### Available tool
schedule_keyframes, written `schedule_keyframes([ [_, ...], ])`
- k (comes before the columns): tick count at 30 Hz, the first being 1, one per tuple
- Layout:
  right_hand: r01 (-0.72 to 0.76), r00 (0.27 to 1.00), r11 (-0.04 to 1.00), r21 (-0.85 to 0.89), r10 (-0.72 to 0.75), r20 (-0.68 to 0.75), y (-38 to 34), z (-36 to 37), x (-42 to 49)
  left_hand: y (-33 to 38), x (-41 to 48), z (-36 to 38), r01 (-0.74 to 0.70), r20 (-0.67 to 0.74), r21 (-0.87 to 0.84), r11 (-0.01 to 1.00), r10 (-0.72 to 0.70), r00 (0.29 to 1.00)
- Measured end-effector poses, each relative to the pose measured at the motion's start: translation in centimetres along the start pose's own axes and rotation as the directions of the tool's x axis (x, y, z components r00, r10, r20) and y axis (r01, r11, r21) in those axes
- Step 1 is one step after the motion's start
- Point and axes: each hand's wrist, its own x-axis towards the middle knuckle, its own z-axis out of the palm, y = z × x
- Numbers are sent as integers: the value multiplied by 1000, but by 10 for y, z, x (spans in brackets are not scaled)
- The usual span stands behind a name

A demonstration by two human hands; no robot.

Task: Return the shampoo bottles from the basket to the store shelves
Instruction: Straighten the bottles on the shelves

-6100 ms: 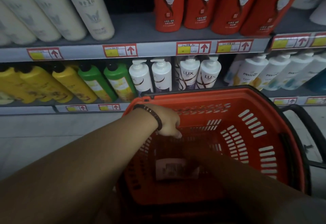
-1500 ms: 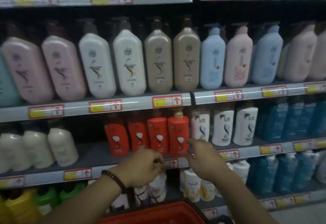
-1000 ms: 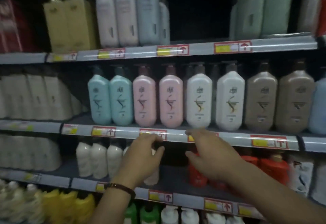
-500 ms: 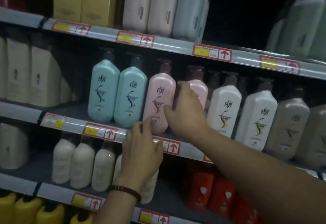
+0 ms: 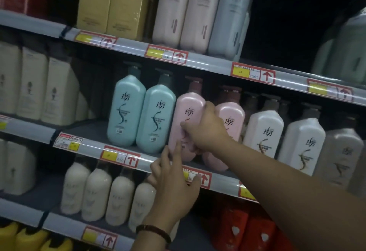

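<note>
A pink shampoo bottle with a dark pump stands on the middle shelf, tilted slightly, between a teal bottle and a second pink bottle. My right hand is wrapped around the pink bottle's lower right side, thumb across its front. My left hand reaches up from below with fingers spread; its fingertips touch the bottle's bottom edge and the shelf's price rail. The basket is out of view.
White bottles and grey ones continue to the right on the same shelf. Cream bottles and red bottles fill the shelf below, yellow ones at the bottom left. Boxes and tall pale bottles stand above.
My right hand has slid from between the two pink bottles onto the left one and closed on it. My left hand has risen a little toward the bottle's base. The view came closer.
</note>
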Motion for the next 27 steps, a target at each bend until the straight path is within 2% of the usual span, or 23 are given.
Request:
schedule_keyframes([
  [5, 53, 998, 996, -73, -56, -34, 6, 2, -1, 1, -2, 2, 8, 19, -95, 995, -6, 1000],
  [7, 31, 999, 996, -87, -35, -38, 7, 1, 1, 2, -5, 3, 1, 19, -120, 993, 2, 1000],
  [11, -78, 994, 995, -66, 83, 73, 20, 10, 0, 3, -7, 7, 0, -14, -135, 991, -2, 1000],
  [14, -75, 994, 996, -40, 78, 77, 32, 16, 1, 6, -8, 9, -9, -41, -150, 989, 3, 999],
  [23, -51, 995, 997, -64, 56, 84, 33, 20, -1, -1, -6, 9, 2, -67, -75, 997, -8, 998],
  [27, -71, 987, 994, -84, 82, 138, 26, 17, -4, -1, -9, 9, -8, -78, -53, 999, 4, 997],
])
